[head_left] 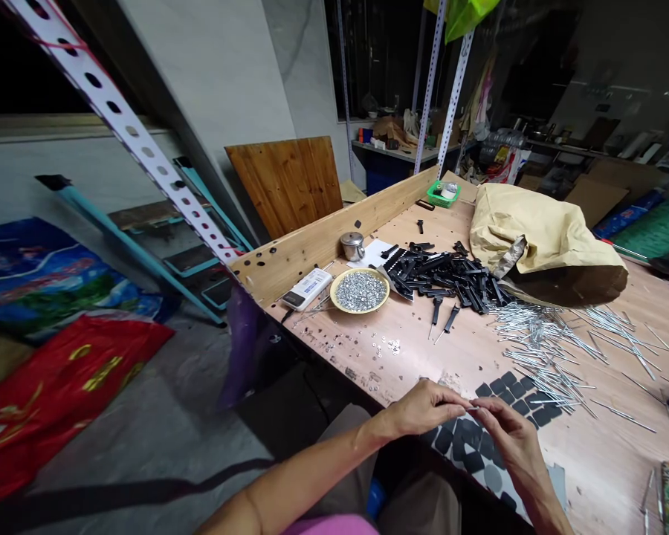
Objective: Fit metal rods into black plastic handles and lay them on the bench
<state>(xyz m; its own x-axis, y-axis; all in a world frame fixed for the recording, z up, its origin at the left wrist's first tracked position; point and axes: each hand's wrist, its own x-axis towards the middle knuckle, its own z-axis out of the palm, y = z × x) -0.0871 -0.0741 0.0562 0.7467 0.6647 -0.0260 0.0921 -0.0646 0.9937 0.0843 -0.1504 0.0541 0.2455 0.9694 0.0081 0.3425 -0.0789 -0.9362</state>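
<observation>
My left hand point(424, 410) and my right hand point(510, 438) meet at the near edge of the wooden table point(602, 461), fingertips pinched together on a thin metal pin point(473, 407) between them. Both hands hover over flat black pads point(479, 446) laid in rows. Just beyond lies a spread of loose metal pins point(551, 349). Farther back are a pile of black plastic parts point(446, 275) and a yellow bowl point(361, 291) full of small silver nuts.
A tan sack point(540, 230) lies open at the back right. A small metal cup point(353, 246), a white box point(308, 288) and a green basket point(443, 193) stand near the table's raised rim. Perforated shelf posts point(128, 134) rise at left; bags lie on the floor.
</observation>
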